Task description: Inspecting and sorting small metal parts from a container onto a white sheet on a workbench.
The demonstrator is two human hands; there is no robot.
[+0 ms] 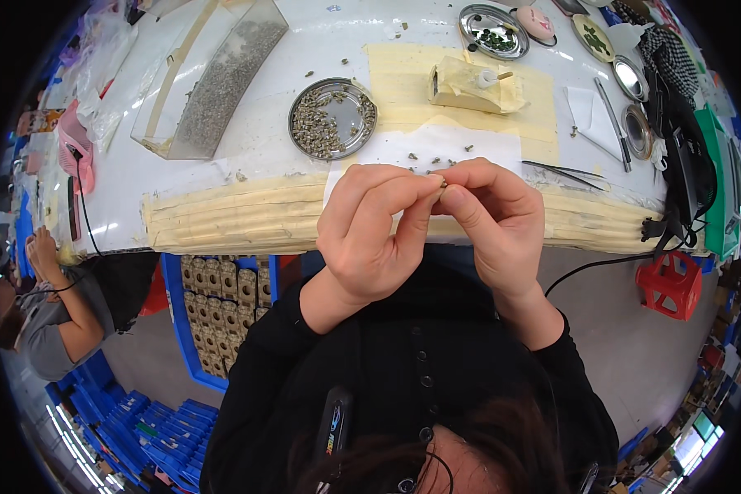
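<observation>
My left hand (379, 226) and my right hand (498, 222) meet over the table's taped front edge. Between their thumbs and fingertips they pinch a tiny brass-coloured metal part (443, 184), mostly covered by the fingers. Just beyond, several similar small parts (437, 160) lie on white paper (379, 148). A round steel dish (292, 123) at the left of the paper holds a heap of the same kind of parts. To the right of my hands lie dark tweezers (564, 171).
A clear bin (160, 123) of small grey parts stands far left. A tape-wrapped block (465, 86) with a small white pot sits behind the paper; a dish of dark green pieces (496, 39) is farther back. A blue crate (191, 337) is below left, a red stool (668, 284) right. Another person (66, 321) sits left.
</observation>
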